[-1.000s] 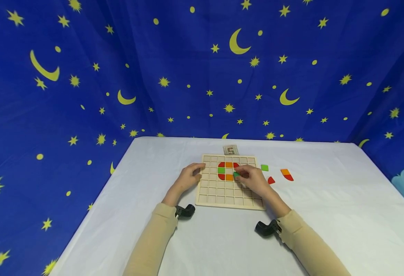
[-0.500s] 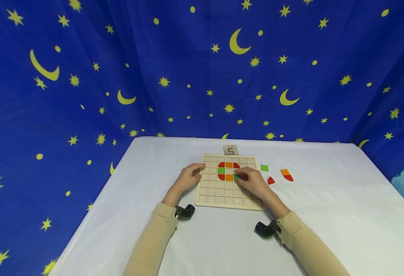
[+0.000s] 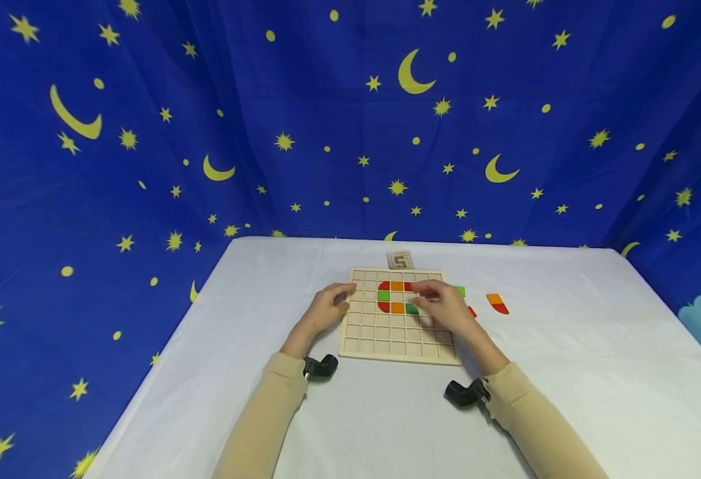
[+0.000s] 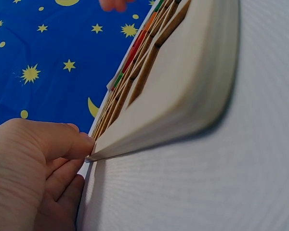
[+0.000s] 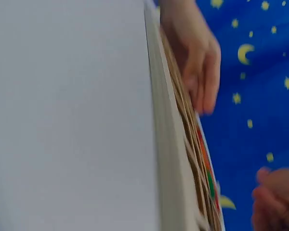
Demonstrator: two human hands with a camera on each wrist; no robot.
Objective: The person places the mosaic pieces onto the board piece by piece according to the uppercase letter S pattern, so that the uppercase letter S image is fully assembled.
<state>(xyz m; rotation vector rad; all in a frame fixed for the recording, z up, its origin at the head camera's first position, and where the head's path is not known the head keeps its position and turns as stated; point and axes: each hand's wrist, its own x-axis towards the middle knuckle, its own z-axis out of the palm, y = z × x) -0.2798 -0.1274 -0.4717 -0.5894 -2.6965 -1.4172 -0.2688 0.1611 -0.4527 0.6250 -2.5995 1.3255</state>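
My left hand [image 3: 325, 307] rests at the left edge of the wooden grid board [image 3: 374, 346]; the left wrist view shows its thumb [image 4: 70, 142] touching the board's rim [image 4: 183, 110]. Just above the board's right part hovers my right hand [image 3: 446, 309], fingers apart, with no tile visible between them. The dark green tile [image 3: 411, 309] lies in the grid near its fingertips, right of an orange tile [image 3: 397, 308]. Red, orange and light green tiles [image 3: 383, 296] form the rest of the C-like pattern. In the right wrist view my right hand [image 5: 278, 198] is blurred.
Right of the board lie an orange piece [image 3: 494, 299] touching a red one [image 3: 501, 309], a partly hidden light green square [image 3: 461, 291] and a partly hidden red piece [image 3: 472, 311]. A small pattern card [image 3: 401, 260] lies behind the board.
My right hand has let go of the dark green tile, now flat in the grid, and moved slightly right and up. My left hand has stayed in place.
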